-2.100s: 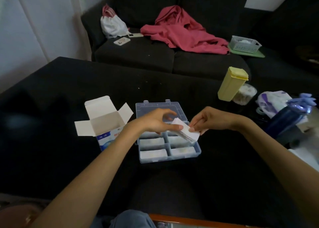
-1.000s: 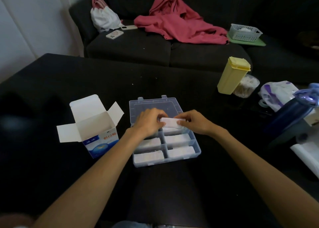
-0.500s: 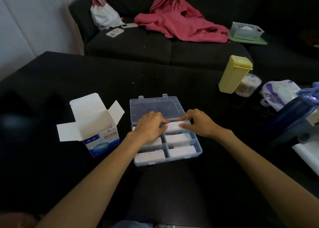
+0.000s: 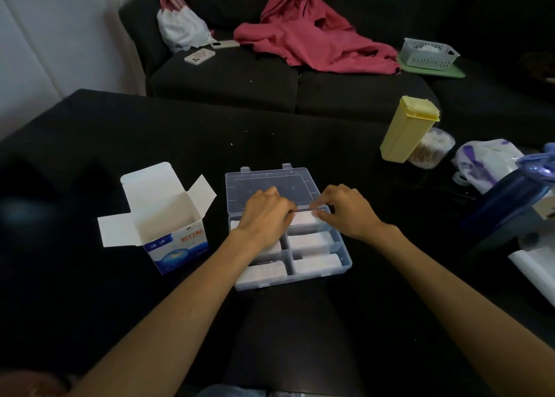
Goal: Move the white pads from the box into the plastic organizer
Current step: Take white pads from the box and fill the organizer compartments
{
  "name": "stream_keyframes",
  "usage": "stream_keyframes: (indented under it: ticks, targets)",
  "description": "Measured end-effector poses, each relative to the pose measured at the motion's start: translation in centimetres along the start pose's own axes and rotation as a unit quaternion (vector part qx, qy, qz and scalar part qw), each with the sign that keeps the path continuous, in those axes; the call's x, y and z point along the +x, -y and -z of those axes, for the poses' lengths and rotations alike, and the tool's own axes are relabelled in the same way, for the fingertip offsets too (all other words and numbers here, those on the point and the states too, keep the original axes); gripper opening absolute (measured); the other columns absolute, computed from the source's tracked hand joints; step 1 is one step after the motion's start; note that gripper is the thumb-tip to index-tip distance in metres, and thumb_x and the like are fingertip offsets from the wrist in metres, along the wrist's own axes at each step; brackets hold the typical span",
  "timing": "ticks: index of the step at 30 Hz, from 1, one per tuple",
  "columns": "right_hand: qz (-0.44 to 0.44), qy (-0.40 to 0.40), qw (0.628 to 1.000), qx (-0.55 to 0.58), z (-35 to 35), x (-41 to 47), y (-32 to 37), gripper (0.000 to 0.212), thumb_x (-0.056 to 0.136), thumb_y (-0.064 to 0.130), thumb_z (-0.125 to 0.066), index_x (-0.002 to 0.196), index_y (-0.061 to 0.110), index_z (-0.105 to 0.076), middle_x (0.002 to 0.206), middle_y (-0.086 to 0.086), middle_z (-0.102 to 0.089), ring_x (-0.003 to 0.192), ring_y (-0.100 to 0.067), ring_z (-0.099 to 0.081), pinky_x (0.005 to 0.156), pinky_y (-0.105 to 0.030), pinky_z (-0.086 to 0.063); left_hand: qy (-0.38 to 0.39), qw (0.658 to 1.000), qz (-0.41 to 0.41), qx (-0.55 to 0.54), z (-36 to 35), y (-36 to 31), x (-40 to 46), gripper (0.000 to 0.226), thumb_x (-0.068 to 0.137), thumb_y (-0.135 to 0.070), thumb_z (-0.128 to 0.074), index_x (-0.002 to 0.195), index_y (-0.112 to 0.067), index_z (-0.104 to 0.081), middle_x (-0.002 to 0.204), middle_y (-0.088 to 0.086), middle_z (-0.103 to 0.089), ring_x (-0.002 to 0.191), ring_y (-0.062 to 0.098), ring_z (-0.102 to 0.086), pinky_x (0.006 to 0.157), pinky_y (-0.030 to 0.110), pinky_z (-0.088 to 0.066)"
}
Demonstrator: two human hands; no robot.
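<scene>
I find both hands, left hand [image 4: 264,216] and right hand [image 4: 345,213], pinching a white pad [image 4: 303,219] into the organizer's [image 4: 345,264] far-right compartment; most compartments filled; box [image 4: 162,216] looks emptied.

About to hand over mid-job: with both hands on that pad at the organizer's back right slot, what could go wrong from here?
1. The pad may sit proud, so the open lid might not close later.
2. The left hand covers the left slots of the organizer; it could snag pads there.

Open box [image 4: 163,216] left of organizer [image 4: 342,251]
</scene>
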State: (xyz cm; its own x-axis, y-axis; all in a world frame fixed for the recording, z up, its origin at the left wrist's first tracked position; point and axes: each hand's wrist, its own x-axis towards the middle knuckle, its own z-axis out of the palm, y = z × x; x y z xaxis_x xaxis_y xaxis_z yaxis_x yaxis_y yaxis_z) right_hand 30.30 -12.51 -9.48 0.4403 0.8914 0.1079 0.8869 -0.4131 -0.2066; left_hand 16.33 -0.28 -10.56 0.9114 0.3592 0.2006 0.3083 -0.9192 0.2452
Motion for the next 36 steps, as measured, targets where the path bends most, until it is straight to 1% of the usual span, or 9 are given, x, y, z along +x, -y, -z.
stream_keyframes:
  ticks: [5, 8, 13, 18, 22, 25, 29, 33, 36]
  targets:
    - [0.003, 0.03, 0.999, -0.037, -0.5, -0.2, -0.1, 0.024, 0.093, 0.033, -0.05, 0.11, 0.025, -0.064, 0.118, 0.002, -0.056, 0.108, -0.013, -0.045, 0.09, -0.027, -0.029, 0.011, 1.0, -0.013, 0.013, -0.2, -0.1, -0.2, 0.025, 0.098, -0.028, -0.043, 0.11, -0.021, -0.064, 0.109, 0.003, -0.063, 0.102, 0.019, -0.052, 0.091, 0.031, -0.039]
    - [-0.009, 0.034, 0.999, -0.027, -0.7, -0.2, 0.0, 0.023, 0.093, 0.035, -0.049, 0.107, 0.024, -0.064, 0.117, 0.002, -0.055, 0.107, -0.013, -0.044, 0.088, -0.026, -0.026, 0.015, 1.0, -0.021, 0.016, -0.2, -0.1, -0.2, 0.027, 0.099, -0.029, -0.043, 0.116, -0.022, -0.062, 0.114, 0.001, -0.063, 0.106, 0.019, -0.052, 0.094, 0.032, -0.038]
    - [-0.01, 0.029, 1.0, -0.001, -0.2, 0.0, 0.1, 0.02, 0.091, 0.036, -0.053, 0.106, 0.029, -0.064, 0.114, 0.003, -0.058, 0.105, -0.013, -0.045, 0.088, -0.027, -0.03, 0.014, 1.0, -0.01, 0.003, -0.1, -0.1, 0.0, 0.026, 0.097, -0.03, -0.047, 0.117, -0.023, -0.062, 0.113, 0.001, -0.063, 0.104, 0.017, -0.053, 0.091, 0.032, -0.041]
    - [-0.007, 0.045, 0.999, -0.002, -0.1, 0.0, 0.1, 0.02, 0.091, 0.033, -0.053, 0.107, 0.028, -0.064, 0.118, 0.004, -0.058, 0.109, -0.013, -0.045, 0.092, -0.029, -0.03, 0.015, 1.0, -0.006, -0.015, 0.3, -0.1, 0.1, 0.025, 0.097, -0.029, -0.047, 0.114, -0.023, -0.064, 0.11, 0.0, -0.064, 0.101, 0.016, -0.054, 0.088, 0.03, -0.042]
    - [-0.008, -0.007, 0.999, 0.043, 0.7, 0.0, 0.2, 0.021, 0.092, 0.029, -0.053, 0.108, 0.024, -0.065, 0.104, 0.003, -0.062, 0.096, -0.011, -0.051, 0.084, -0.027, -0.037, 0.016, 0.999, 0.007, -0.031, 0.7, -0.2, 0.3, 0.025, 0.097, -0.028, -0.047, 0.114, -0.022, -0.064, 0.111, 0.0, -0.065, 0.101, 0.015, -0.054, 0.084, 0.028, -0.042]
    - [-0.011, -0.025, 0.997, 0.068, 1.9, 0.2, 0.4, 0.019, 0.092, 0.028, -0.055, 0.107, 0.024, -0.066, 0.099, 0.003, -0.063, 0.092, -0.011, -0.054, 0.085, -0.031, -0.044, 0.011, 0.999, 0.015, -0.045, 2.7, -0.2, 0.1, 0.027, 0.097, -0.026, -0.047, 0.119, -0.024, -0.062, 0.115, -0.001, -0.064, 0.105, 0.015, -0.055, 0.085, 0.028, -0.043]
    - [-0.008, -0.035, 0.992, 0.122, 3.8, 0.3, 2.1, 0.019, 0.091, 0.021, -0.056, 0.107, 0.021, -0.066, 0.105, 0.002, -0.064, 0.094, -0.009, -0.055, 0.086, -0.029, -0.047, -0.006, 0.994, 0.067, -0.084, 7.1, 1.2, -1.6, 0.027, 0.098, -0.026, -0.044, 0.12, -0.03, -0.06, 0.121, -0.006, -0.061, 0.107, 0.008, -0.057, 0.081, 0.021, -0.04]
    - [0.022, -0.043, 0.983, 0.179, 5.0, 0.4, 6.9, 0.02, 0.091, 0.018, -0.056, 0.108, 0.02, -0.066, 0.107, 0.0, -0.062, 0.099, -0.011, -0.055, 0.089, -0.029, -0.046, -0.011, 0.986, 0.14, -0.088, 11.8, 5.0, -6.2, 0.029, 0.098, -0.023, -0.043, 0.122, -0.032, -0.057, 0.12, -0.007, -0.06, 0.106, 0.008, -0.054, 0.082, 0.024, -0.041]
    - [0.055, -0.033, 0.976, 0.209, 5.3, 1.0, 11.7, 0.021, 0.091, 0.017, -0.055, 0.109, 0.022, -0.065, 0.109, 0.002, -0.061, 0.103, -0.007, -0.054, 0.086, -0.019, -0.041, -0.103, 0.966, 0.181, -0.155, 13.8, 6.9, -10.2, 0.03, 0.099, -0.02, -0.043, 0.12, -0.032, -0.06, 0.119, -0.012, -0.058, 0.107, 0.004, -0.051, 0.083, 0.022, -0.038]
